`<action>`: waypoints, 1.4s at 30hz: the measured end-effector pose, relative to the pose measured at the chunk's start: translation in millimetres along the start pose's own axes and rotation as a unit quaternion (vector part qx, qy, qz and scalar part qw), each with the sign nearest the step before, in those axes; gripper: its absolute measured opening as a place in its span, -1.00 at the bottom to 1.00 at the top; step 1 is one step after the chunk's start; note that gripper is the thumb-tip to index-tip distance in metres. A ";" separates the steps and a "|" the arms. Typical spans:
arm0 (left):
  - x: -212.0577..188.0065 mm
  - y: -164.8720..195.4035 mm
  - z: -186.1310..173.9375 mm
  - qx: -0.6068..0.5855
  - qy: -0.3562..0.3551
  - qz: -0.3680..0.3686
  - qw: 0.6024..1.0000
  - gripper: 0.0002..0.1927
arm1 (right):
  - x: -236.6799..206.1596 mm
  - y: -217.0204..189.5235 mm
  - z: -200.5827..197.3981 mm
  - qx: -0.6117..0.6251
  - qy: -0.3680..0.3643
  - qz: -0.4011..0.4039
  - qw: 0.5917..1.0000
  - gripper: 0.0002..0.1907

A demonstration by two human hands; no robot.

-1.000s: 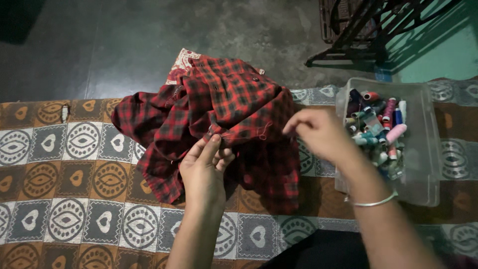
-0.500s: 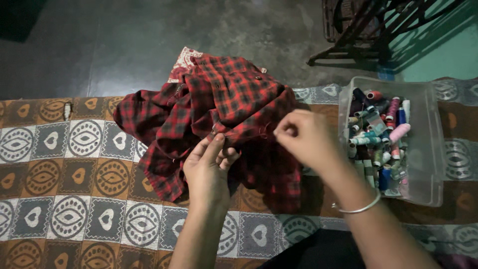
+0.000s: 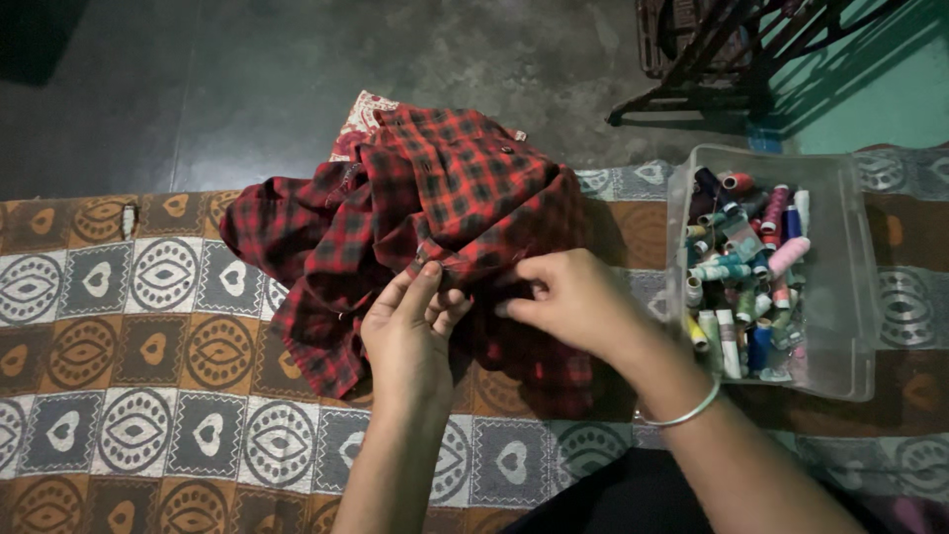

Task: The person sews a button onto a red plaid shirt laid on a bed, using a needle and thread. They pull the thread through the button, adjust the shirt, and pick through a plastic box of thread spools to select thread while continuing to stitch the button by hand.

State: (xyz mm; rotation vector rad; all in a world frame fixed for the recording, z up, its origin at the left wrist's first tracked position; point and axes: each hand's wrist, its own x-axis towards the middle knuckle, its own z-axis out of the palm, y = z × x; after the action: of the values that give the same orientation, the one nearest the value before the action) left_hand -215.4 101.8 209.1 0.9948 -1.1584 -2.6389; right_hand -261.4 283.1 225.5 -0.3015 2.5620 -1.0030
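Soft matt checked cloth shirt lies on a coarse woven patterned mat beside a clear glossy plastic box.

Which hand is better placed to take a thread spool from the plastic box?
Probably the right hand. It rests on the red checked shirt on the side nearer the box of spools. The left hand is farther away, also on the shirt.

Counting: one red checked shirt, one patterned mat, one clear plastic box, two hands showing, one bangle. Thread spools numbering too many to count exactly.
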 end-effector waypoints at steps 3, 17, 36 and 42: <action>-1.0 0.2 0.6 -0.003 -0.003 -0.001 1.000 -0.90 | 3.7 0.4 11.4 0.007 0.044 -0.052 0.998 -0.63; -1.6 -2.9 2.3 -0.002 -0.026 -0.002 1.000 -0.93 | 32.5 39.9 48.2 0.371 -0.080 -0.019 0.925 -0.86; -6.2 -0.7 7.9 0.006 -0.024 0.014 1.000 -0.91 | 13.7 86.9 -69.1 -0.135 0.294 -0.028 0.946 -0.56; -7.4 1.6 9.9 0.005 -0.022 0.015 1.000 -0.91 | 5.2 121.6 -85.0 -0.202 0.399 0.059 0.893 -0.82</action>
State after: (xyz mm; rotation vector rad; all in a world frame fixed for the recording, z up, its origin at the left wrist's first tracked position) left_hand -215.8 109.3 219.0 0.9190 -1.1873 -2.6469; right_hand -308.9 421.0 198.2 0.2269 3.4799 -0.5987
